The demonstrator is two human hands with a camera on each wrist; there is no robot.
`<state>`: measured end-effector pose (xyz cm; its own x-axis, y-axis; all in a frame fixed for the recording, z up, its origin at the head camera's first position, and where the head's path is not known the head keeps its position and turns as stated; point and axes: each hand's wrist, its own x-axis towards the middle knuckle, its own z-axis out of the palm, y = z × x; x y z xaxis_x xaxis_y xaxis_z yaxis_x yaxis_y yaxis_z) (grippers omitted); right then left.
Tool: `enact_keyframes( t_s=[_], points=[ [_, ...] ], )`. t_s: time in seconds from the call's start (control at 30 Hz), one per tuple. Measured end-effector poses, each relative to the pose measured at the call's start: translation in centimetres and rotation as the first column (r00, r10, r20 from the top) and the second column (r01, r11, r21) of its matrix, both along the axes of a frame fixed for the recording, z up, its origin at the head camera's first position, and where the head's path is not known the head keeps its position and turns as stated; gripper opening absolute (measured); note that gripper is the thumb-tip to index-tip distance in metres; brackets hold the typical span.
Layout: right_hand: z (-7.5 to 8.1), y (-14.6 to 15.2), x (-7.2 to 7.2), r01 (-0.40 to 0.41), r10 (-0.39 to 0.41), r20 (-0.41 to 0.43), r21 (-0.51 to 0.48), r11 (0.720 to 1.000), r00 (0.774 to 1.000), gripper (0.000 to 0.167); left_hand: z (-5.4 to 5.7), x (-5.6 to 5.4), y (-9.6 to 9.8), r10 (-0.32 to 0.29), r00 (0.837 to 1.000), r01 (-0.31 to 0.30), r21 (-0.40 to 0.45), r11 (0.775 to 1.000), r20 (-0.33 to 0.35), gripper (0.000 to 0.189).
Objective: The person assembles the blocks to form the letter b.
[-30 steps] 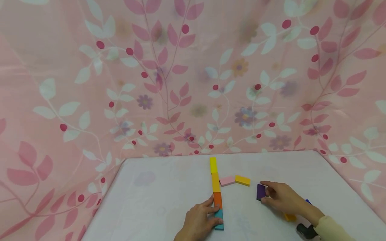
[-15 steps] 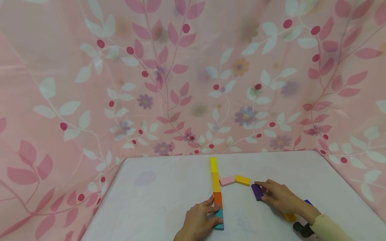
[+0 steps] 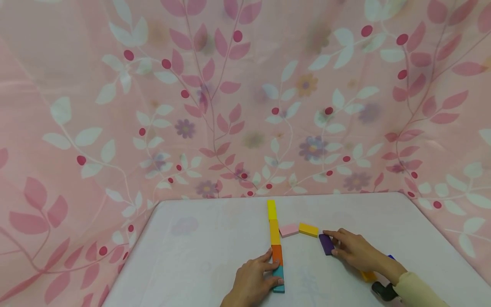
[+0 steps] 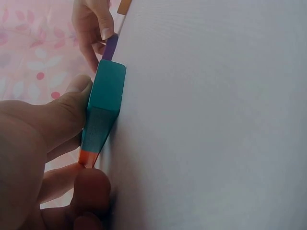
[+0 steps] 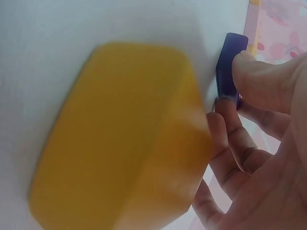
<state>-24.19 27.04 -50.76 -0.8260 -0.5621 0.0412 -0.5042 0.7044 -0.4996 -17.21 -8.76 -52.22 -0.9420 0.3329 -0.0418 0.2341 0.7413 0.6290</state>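
Head view: the purple block (image 3: 326,245) has slid left and turned over the last second, so its far end now sits just beside the right end of the yellow block (image 3: 308,230) (a fingertip crowds that corner, and whether the two touch cannot be told). That seems to lengthen the branch that the pink block (image 3: 289,230) and the yellow one make off the column of blocks (image 3: 274,232), bending it toward the near edge of the table (image 3: 215,230). The purple block lies right of the table's middle, well short of the right edge. The right hand (image 3: 354,248) reaches in from the near right, index at the block's far end and thumb at its near end, pinching it, parted no wider than the block. The left hand (image 3: 253,279) clamps nothing visibly; its loosely bent fingers rest on the orange block (image 3: 277,254) and the teal block (image 3: 279,273), apparently steadying them.
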Motion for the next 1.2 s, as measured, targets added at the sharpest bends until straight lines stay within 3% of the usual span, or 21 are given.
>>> enact_keyframes(
  t_s=[0.37,0.8,1.2],
  points=[
    [0.11,0.04,0.01,-0.01,0.01,-0.001,-0.002,1.0,1.0,0.055,-0.19,0.02,-0.02,-0.001,1.0,0.001,-0.005,1.0,-0.028,0.052],
    [0.06,-0.01,0.02,0.007,-0.008,0.034,0.003,1.0,0.999,0.056,-0.2,-0.16,0.05,0.002,1.0,-0.003,0.004,1.0,0.025,0.05],
    [0.29,0.0,0.0,0.005,-0.005,0.039,-0.009,1.0,0.999,0.06,0.01,0.04,0.16,0.01,1.0,-0.01,-0.005,1.0,0.009,0.051]
  ],
)
